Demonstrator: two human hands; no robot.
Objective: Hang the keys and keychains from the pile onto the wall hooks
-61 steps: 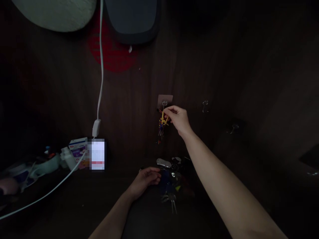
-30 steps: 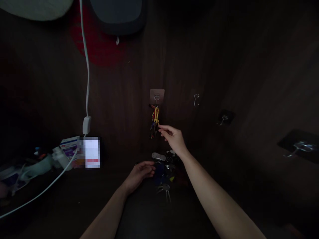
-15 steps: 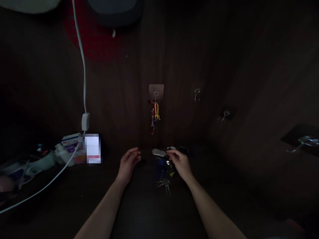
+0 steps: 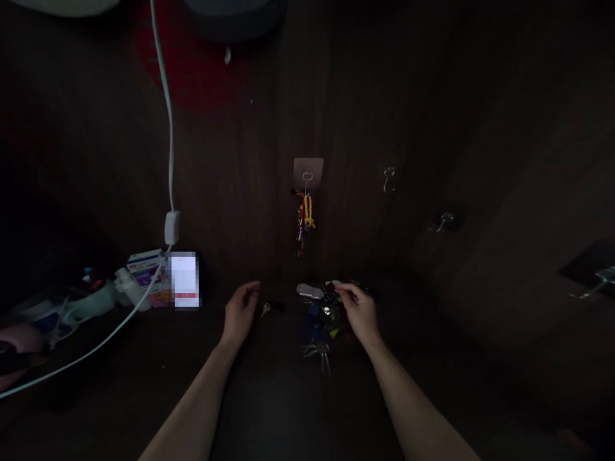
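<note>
My left hand (image 4: 241, 312) is over the dark surface with nothing visible in it, its fingers loosely stretched out. Just right of it lies a small key (image 4: 266, 308) beside a dark tag (image 4: 277, 307). My right hand (image 4: 360, 314) has thumb and fingertips pinched together at the right side of a pile of keys; whatever they grip is too dark to make out. In that pile are a silver-grey oblong fob (image 4: 310, 292), a dark blue piece (image 4: 313, 325), a yellow-green bit (image 4: 333, 333) and several metal keys (image 4: 321, 352) fanned toward me.
A bunch of colourful cords (image 4: 306, 218) hangs from a wall hook (image 4: 307, 175). Bare hooks (image 4: 389, 180) line the wall rightward. A white cable (image 4: 170, 147) with an inline switch (image 4: 172, 228) runs down the left, past a box (image 4: 145, 269), a white bottle (image 4: 129, 289) and a pixelated bright patch (image 4: 184, 280).
My left hand has drawn back leftward, and the small key beside it now shows. My right hand has shifted slightly right along the pile. The whole view has moved a little.
</note>
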